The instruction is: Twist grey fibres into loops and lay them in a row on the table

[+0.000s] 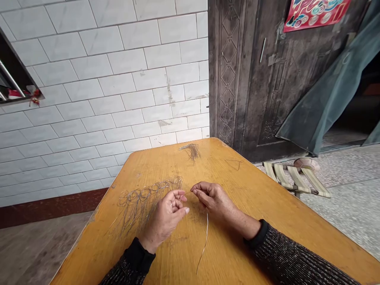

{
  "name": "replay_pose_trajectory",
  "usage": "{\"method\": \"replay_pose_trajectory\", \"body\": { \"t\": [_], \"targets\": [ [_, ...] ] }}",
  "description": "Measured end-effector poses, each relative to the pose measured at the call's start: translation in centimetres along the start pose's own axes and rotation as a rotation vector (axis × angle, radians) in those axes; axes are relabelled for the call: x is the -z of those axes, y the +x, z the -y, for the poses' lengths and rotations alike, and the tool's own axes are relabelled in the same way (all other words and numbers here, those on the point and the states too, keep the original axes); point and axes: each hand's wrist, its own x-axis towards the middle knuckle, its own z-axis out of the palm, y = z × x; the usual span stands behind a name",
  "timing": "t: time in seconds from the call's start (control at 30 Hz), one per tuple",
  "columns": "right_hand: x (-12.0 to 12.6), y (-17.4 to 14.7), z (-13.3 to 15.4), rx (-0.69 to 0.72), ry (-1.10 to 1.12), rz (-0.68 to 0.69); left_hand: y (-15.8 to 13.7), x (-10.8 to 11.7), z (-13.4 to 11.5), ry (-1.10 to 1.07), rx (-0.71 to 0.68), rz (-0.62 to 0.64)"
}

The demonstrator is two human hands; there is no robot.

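Observation:
My right hand (pixel 213 198) is closed in a pinch on a thin silvery wire (pixel 206 233), whose long end hangs down in a slight curve over the table. Just left of it, my left hand (pixel 168 215) has its fingers curled, with the thumb standing apart from them. Fine wire shows at the left fingers and appears to be held in them; its exact path is hard to see. Several looped wires (pixel 145 193) lie in a row on the wooden table (pixel 237 253), partly behind my left hand, their loose tails toward me.
A small bundle of wires (pixel 192 150) lies near the table's far edge, with a thin bent wire (pixel 234 163) right of it. White tiled wall (pixel 133 87) stands behind. To the right are a dark door (pixel 252 79), a hanging curtain (pixel 329 99) and a strap-seat stool (pixel 293 178).

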Motion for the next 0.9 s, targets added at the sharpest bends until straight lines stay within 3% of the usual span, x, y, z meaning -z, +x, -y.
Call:
{"method": "replay_pose_trajectory", "body": {
  "t": [0.13,0.27,0.67,0.9],
  "targets": [
    [-0.1,-0.2,0.3,0.007,0.009,0.014,0.3,0.0,0.9,0.192,-0.133,-0.135],
    [0.1,0.0,0.4,0.011,-0.018,-0.010,0.5,0.4,1.3,0.285,-0.178,-0.183],
    [1.5,0.3,-0.3,-0.015,-0.039,0.063,0.0,1.4,-0.4,0.619,-0.353,-0.127],
    [1.8,0.4,0.0,-0.043,0.014,0.121,0.0,1.6,-0.2,0.658,-0.347,-0.135]
  ]
}}
